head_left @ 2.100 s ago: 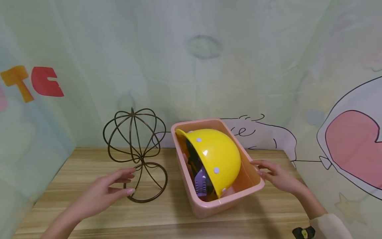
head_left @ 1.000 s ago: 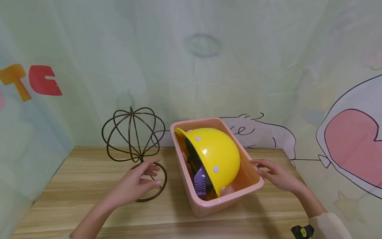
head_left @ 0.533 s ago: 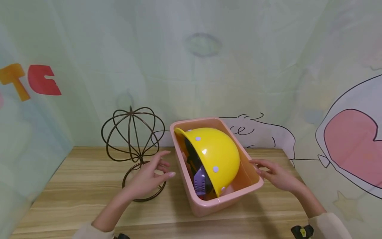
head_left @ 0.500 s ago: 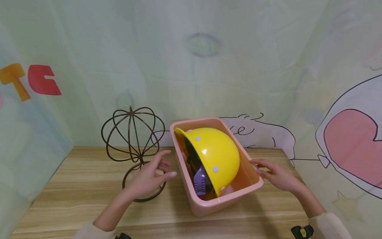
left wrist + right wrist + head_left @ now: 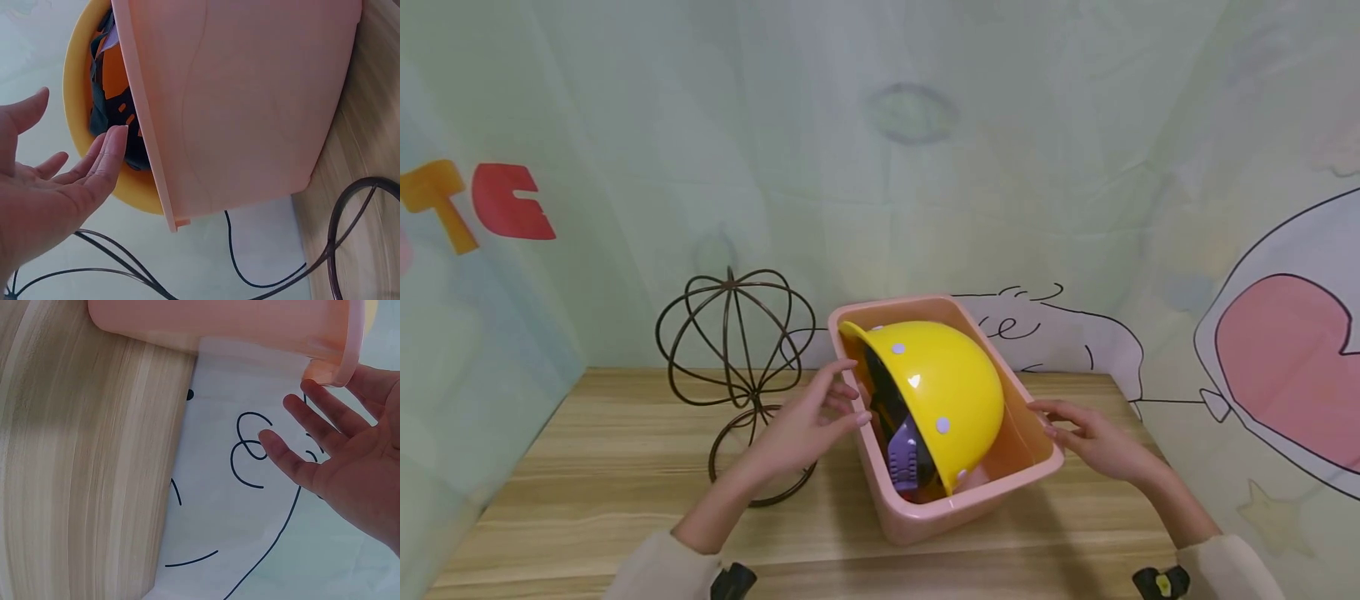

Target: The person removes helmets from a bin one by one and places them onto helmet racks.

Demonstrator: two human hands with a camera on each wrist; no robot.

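Observation:
A yellow hard hat (image 5: 951,392) lies tilted on its side in a pink plastic bin (image 5: 917,525), its hollow side facing left. A dark harness and a purple ridged piece (image 5: 903,461) show inside the hat. My left hand (image 5: 808,425) is at the bin's left rim, fingers loosely bent and thumb apart; in the left wrist view its fingertips (image 5: 117,134) overlap the rim and the harness. At the bin's right rim, my right hand (image 5: 1093,437) holds the edge between thumb and index finger, while the other fingers (image 5: 315,422) hang loose outside.
A dark brown wire stand (image 5: 730,333) with a globe-shaped top and ring base stands left of the bin, partly behind my left forearm. The wooden table (image 5: 587,492) ends at a pale printed cloth backdrop (image 5: 910,208).
My left hand has moved right and slightly up, from beside the wire stand's base to the bin's left rim. My right hand stays at the right rim; bin and hat have not moved.

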